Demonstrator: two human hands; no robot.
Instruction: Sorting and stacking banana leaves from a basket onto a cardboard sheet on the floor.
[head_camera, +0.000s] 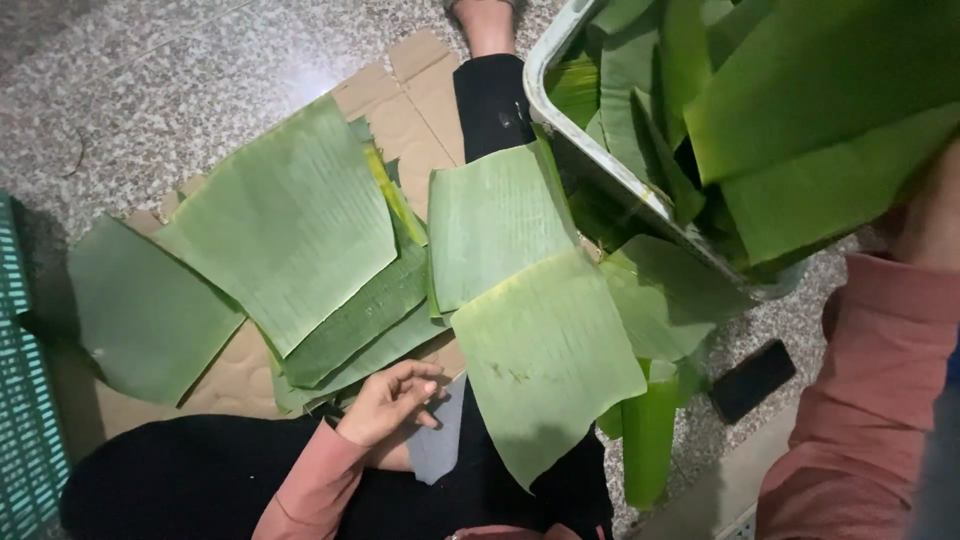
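Presently: sorting cut banana leaves. Left hand (388, 403) rests at lap, fingers (425, 370) loosely curled, holding nothing, beside leaf on lap (545, 360). Right hand out of frame, sleeve (880, 390) raised toward tub (575, 150); grip cannot tell. Next move likely needs flat placement on floor stack (290, 225).

Speckled grey granite floor (190, 70), flattened brown cardboard (400, 110) laid over it, green plastic crate (25, 420) at left edge, dim light

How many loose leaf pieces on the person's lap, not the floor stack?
2. One banana leaf piece lies over the outstretched leg; a second leaf piece overlaps its near edge, beside the left hand. More may be hidden underneath.
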